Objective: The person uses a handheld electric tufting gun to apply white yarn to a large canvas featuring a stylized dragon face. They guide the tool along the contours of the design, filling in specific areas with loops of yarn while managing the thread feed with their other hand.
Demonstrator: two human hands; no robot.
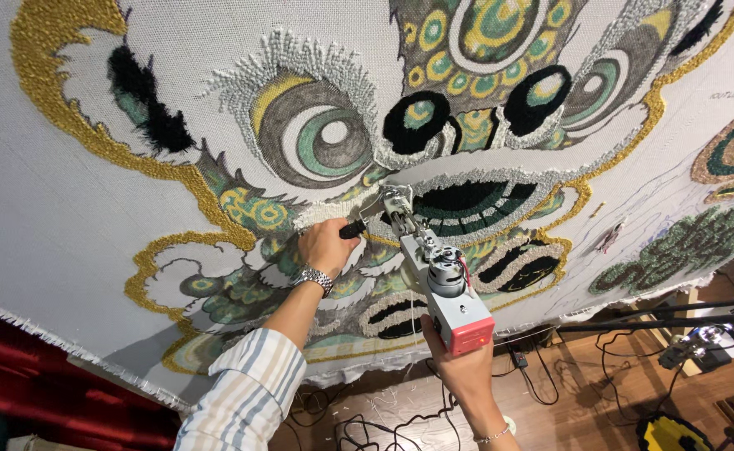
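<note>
Tufting gun (434,271) sits between both hands, its tip pressed on the big rug cloth (66,217) just past the left hand (327,244). That hand grips the black front handle (352,228). The right hand (459,363) clasps the gun's red back end from below. If either hand tilts, I think the tip could slip and spoil the yarn picture. Loose cords (367,426) lie below the right hand and could snag.

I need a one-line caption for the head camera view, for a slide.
Two hands, left hand and right hand, press a tufting gun against a lion-face rug cloth.
</note>
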